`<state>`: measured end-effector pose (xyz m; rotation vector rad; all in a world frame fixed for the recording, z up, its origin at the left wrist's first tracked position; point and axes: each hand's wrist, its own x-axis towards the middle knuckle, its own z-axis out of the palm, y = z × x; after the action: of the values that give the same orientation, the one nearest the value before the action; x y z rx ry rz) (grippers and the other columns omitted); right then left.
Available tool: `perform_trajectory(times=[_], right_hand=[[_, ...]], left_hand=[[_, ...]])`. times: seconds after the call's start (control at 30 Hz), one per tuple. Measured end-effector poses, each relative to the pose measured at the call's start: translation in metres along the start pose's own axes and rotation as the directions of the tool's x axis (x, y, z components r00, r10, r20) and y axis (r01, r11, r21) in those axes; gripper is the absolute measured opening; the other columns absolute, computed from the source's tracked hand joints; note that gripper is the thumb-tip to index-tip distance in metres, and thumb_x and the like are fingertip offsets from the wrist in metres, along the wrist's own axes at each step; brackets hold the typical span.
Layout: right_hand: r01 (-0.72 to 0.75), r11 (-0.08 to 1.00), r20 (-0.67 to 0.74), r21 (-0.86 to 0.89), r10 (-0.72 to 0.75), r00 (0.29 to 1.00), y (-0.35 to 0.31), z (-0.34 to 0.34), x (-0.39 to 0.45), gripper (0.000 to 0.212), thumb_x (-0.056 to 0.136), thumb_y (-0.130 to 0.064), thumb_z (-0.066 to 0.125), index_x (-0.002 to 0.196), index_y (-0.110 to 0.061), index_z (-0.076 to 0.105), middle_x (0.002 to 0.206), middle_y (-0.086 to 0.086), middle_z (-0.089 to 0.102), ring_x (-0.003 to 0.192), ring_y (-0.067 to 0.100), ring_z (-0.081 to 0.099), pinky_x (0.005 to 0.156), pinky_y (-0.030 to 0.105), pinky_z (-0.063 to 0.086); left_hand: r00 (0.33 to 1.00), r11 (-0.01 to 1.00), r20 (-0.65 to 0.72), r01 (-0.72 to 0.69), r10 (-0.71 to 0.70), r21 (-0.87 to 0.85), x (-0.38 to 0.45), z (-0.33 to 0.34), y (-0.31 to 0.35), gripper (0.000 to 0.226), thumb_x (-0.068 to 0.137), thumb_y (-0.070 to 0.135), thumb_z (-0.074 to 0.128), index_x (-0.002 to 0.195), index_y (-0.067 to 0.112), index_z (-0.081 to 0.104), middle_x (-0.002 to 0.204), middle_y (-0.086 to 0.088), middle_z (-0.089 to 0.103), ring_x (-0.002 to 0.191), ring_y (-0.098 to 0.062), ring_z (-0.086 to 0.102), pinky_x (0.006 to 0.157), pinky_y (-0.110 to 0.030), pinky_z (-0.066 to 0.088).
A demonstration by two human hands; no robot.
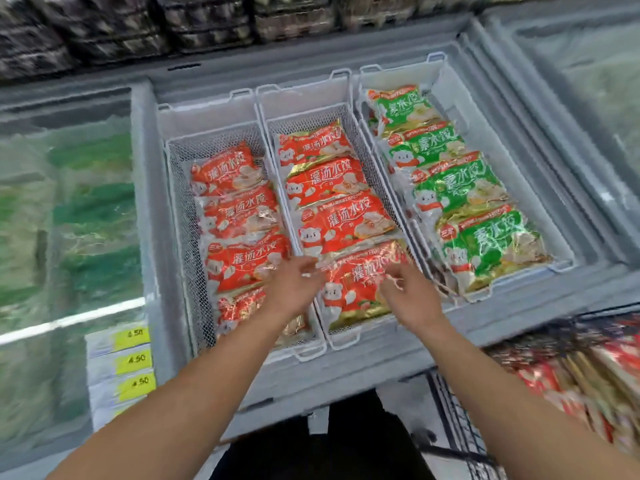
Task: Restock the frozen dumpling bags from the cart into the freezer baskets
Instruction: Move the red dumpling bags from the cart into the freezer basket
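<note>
Head view: an open chest freezer [346,355] holds three white wire baskets side by side; the left basket [180,188] carries a row of red dumpling bags, the middle basket [346,341] another row of red ones, the right basket [561,261] green bags [485,244] overlapping like tiles. Both bare forearms reach in from the lower edge toward the near end of the middle basket. The left hand [294,285] hovers at the wire divider between the left and middle baskets, fingers spread and only loosely bent — its grip is released, holding nothing. The right hand [408,292] lies over the right part of the nearest red bag [356,289], fingers blurred and slightly curled (whether they touch the film I cannot tell), its grip also loose with nothing clasped. That bag lies flat in the basket's near end, below three more red bags. At lower right the cart [460,427] shows dark wire and a blurred heap of red packs [588,368]; yellow price tags [133,358] sit on the freezer's left front
</note>
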<state>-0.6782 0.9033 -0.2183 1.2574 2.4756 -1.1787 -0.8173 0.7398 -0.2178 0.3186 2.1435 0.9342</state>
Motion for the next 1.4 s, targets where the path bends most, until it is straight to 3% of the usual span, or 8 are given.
perform_trajectory(times=[0.1, 0.37, 0.57, 0.67, 0.73, 0.9, 1.1, 1.4], right_hand=[[-0.018, 0.997, -0.081, 0.080, 0.025, 0.996, 0.010, -0.002, -0.043, 0.034, 0.093, -0.021, 0.063, 0.125, -0.008, 0.061, 0.120, 0.009, 0.065, 0.111, 0.026, 0.061, 0.092, 0.035, 0.047], [-0.251, 0.910, -0.270, 0.329, 0.346, 0.899, 0.089, -0.026, -0.164, 0.038, 0.091, -0.020, 0.064, 0.127, -0.014, 0.057, 0.114, -0.003, 0.060, 0.103, 0.017, 0.058, 0.093, 0.031, 0.045], [-0.376, 0.781, -0.267, 0.499, 0.551, 0.791, 0.172, -0.040, -0.250, 0.039, 0.094, -0.025, 0.060, 0.131, -0.016, 0.052, 0.120, -0.001, 0.055, 0.105, 0.016, 0.054, 0.087, 0.033, 0.047], [-0.389, 0.727, -0.274, 0.566, 0.611, 0.743, 0.218, -0.048, -0.294, 0.041, 0.094, -0.024, 0.061, 0.133, -0.014, 0.053, 0.125, 0.001, 0.057, 0.112, 0.018, 0.055, 0.099, 0.035, 0.046], [-0.406, 0.705, -0.272, 0.582, 0.639, 0.719, 0.249, -0.053, -0.320, 0.039, 0.093, -0.023, 0.062, 0.130, -0.014, 0.055, 0.123, 0.002, 0.060, 0.108, 0.017, 0.055, 0.097, 0.031, 0.044], [-0.409, 0.666, -0.287, 0.624, 0.682, 0.673, 0.318, -0.072, -0.364, 0.036, 0.092, -0.024, 0.062, 0.127, -0.014, 0.058, 0.122, 0.003, 0.063, 0.109, 0.021, 0.059, 0.097, 0.039, 0.050], [-0.404, 0.607, -0.269, 0.684, 0.725, 0.634, 0.380, -0.096, -0.379, 0.038, 0.092, -0.031, 0.063, 0.126, -0.016, 0.059, 0.124, 0.003, 0.064, 0.108, 0.021, 0.060, 0.089, 0.030, 0.046], [-0.433, 0.519, -0.181, 0.737, 0.768, 0.614, 0.427, -0.113, -0.318, 0.040, 0.092, -0.027, 0.061, 0.131, -0.017, 0.057, 0.135, 0.001, 0.058, 0.113, 0.025, 0.061, 0.093, 0.036, 0.050]], left_hand=[[0.997, 0.997, 0.036, -0.074, 0.072, 0.037, -0.025, 0.007, -0.002, 0.044, 0.094, 0.025, 0.065, 0.136, 0.013, 0.060, 0.132, -0.002, 0.064, 0.118, -0.017, 0.059, 0.098, -0.022, 0.041], [0.915, 0.914, 0.266, -0.358, 0.303, 0.190, -0.089, 0.074, 0.026, 0.035, 0.090, 0.016, 0.066, 0.125, 0.013, 0.068, 0.124, -0.003, 0.069, 0.110, -0.014, 0.063, 0.085, -0.014, 0.038], [0.840, 0.854, 0.420, -0.466, 0.344, 0.231, -0.138, 0.161, 0.048, 0.032, 0.088, 0.019, 0.068, 0.120, 0.018, 0.071, 0.117, 0.001, 0.071, 0.099, -0.014, 0.067, 0.093, -0.028, 0.051], [0.787, 0.795, 0.486, -0.546, 0.380, 0.264, -0.169, 0.213, 0.056, 0.027, 0.089, 0.022, 0.068, 0.115, 0.019, 0.072, 0.108, 0.008, 0.068, 0.100, -0.009, 0.063, 0.082, -0.014, 0.040], [0.764, 0.765, 0.510, -0.581, 0.395, 0.278, -0.188, 0.245, 0.059, 0.026, 0.088, 0.022, 0.070, 0.113, 0.017, 0.073, 0.109, 0.005, 0.069, 0.101, -0.009, 0.062, 0.080, -0.012, 0.037], [0.732, 0.698, 0.563, -0.629, 0.384, 0.342, -0.225, 0.319, 0.067, 0.031, 0.090, 0.024, 0.068, 0.120, 0.016, 0.071, 0.115, 0.004, 0.071, 0.107, -0.010, 0.064, 0.091, -0.016, 0.040], [0.717, 0.692, 0.612, -0.627, 0.334, 0.358, -0.242, 0.387, 0.077, 0.035, 0.090, 0.027, 0.067, 0.123, 0.017, 0.069, 0.120, 0.001, 0.070, 0.113, -0.013, 0.063, 0.105, -0.030, 0.044], [0.684, 0.640, 0.704, -0.631, 0.193, 0.438, -0.189, 0.475, 0.110, 0.040, 0.093, 0.032, 0.063, 0.131, 0.017, 0.063, 0.120, 0.007, 0.065, 0.111, -0.011, 0.058, 0.092, -0.024, 0.039]])
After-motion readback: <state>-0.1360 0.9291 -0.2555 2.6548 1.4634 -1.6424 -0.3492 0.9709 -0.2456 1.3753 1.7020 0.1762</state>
